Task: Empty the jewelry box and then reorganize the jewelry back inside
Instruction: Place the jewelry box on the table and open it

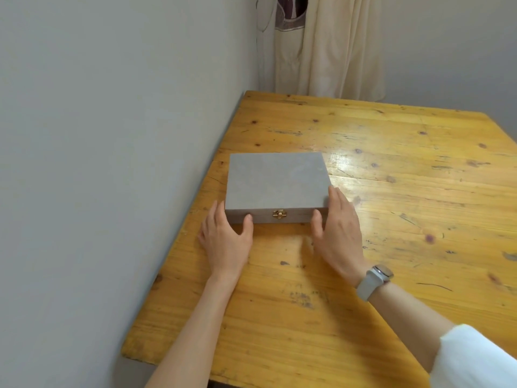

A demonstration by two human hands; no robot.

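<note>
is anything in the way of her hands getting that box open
Nothing sits between them. The left hand and right hand already rest on the front corners of the jewelry box. Only the brass clasp on the front, which looks shut, holds the closed lid down.

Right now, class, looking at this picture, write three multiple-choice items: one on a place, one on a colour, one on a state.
1. Where does the box sit on the table?
A. near the wall
B. at the far right edge
C. on a chair

2. What colour is the clasp?
A. black
B. gold
C. red

3. What state is the box in?
A. lid open
B. lid shut
C. lid removed

Answers:
1 A: the box lies close to the table's left edge, along the wall.
2 B: the clasp on the front shines gold.
3 B: the lid lies flat, with the left hand and right hand at its front corners.
</note>
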